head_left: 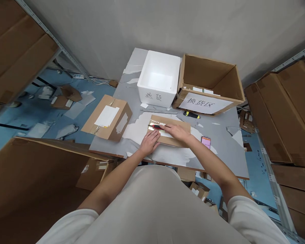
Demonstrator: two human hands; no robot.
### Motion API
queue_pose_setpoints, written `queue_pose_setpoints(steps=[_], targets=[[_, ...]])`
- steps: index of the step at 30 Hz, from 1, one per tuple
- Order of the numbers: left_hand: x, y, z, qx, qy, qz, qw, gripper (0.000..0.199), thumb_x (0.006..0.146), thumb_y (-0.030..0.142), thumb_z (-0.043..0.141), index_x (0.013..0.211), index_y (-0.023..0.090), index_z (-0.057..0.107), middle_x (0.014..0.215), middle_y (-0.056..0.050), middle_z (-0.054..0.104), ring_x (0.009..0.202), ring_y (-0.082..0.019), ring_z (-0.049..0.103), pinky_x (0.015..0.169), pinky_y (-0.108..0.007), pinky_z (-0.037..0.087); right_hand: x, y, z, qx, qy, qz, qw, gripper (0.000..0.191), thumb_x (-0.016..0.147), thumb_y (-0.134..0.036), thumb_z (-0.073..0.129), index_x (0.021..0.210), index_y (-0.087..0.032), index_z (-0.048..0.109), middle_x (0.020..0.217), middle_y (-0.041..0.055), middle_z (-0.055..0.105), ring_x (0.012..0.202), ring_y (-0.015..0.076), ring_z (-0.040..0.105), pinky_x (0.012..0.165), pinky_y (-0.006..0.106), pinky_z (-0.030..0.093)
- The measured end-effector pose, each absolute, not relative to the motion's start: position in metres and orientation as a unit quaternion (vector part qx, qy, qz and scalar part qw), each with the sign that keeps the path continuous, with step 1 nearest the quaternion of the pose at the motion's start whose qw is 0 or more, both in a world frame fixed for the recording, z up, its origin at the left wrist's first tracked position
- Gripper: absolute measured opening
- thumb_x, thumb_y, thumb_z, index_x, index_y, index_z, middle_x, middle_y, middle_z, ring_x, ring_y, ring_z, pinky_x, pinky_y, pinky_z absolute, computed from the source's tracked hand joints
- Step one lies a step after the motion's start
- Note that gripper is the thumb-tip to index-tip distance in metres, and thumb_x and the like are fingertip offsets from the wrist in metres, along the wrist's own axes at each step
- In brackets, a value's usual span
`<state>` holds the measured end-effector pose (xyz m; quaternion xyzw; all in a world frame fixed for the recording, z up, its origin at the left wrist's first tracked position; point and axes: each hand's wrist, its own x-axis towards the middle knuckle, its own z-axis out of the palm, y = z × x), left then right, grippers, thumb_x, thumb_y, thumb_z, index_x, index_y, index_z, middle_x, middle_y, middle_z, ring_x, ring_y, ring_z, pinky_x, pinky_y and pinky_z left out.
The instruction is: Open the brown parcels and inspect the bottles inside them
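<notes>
A flat cardboard box (176,140) lies near the front middle of the table, with shiny tape on its left end. My right hand (176,131) is closed around a red and black utility knife (155,126), its blade end pointing left over the taped part. Whether the blade touches the tape I cannot tell. Flat on the box's near left corner rests my left hand (149,142), fingers stretched out and holding nothing. To the left sits a taller taped carton (124,118) with a white label on top.
A white foam box (155,83) and an open cardboard box (210,74) with a handwritten sign stand at the table's back. A yellow and black cutter (191,115) and a phone (206,142) lie to the right. A large open carton (40,176) is at lower left.
</notes>
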<state>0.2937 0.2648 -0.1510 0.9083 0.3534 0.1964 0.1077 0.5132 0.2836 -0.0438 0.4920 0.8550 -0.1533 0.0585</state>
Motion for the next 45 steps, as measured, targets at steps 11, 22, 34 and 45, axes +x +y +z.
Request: queue_pose_setpoints(steps=[11,22,34,45], targets=[[0.294,0.265,-0.154,0.907,0.350,0.213,0.095,0.044,0.091,0.034,0.046,0.131,0.016,0.050,0.138,-0.012,0.051,0.134,-0.026,0.039,0.106,-0.045,0.036,0.517,0.297,-0.041,0.445,0.882,-0.115,0.102,0.058,0.093,-0.014,0.037,0.145,-0.039,0.029,0.125,0.0039,0.058,0.080,0.0161,0.062,0.063,0.026,0.038],[0.295,0.267,-0.152,0.909,0.350,0.200,0.104,0.046,0.091,0.035,0.047,0.133,0.016,0.048,0.140,-0.013,0.049,0.136,-0.025,0.037,0.108,-0.045,0.034,0.523,0.293,-0.020,0.463,0.867,-0.098,0.156,0.066,0.087,-0.007,0.039,0.144,-0.040,0.031,0.124,0.0059,0.059,0.078,0.0174,0.064,0.067,0.029,0.041],[0.295,0.267,-0.149,0.906,0.367,0.174,0.117,0.047,0.092,0.037,0.043,0.134,0.017,0.049,0.140,-0.012,0.048,0.134,-0.027,0.039,0.107,-0.045,0.033,0.600,0.252,0.005,0.502,0.831,-0.092,0.220,0.068,0.082,0.000,0.039,0.138,-0.039,0.042,0.107,0.0060,0.066,0.062,0.0152,0.060,0.055,0.028,0.031],[0.296,0.266,-0.153,0.911,0.358,0.173,0.112,0.047,0.092,0.036,0.043,0.135,0.019,0.046,0.140,-0.012,0.048,0.134,-0.025,0.039,0.108,-0.043,0.031,0.672,0.197,0.001,0.526,0.824,-0.068,0.200,0.077,0.074,0.002,0.038,0.140,-0.038,0.039,0.112,0.0049,0.064,0.066,0.0142,0.062,0.051,0.026,0.032]])
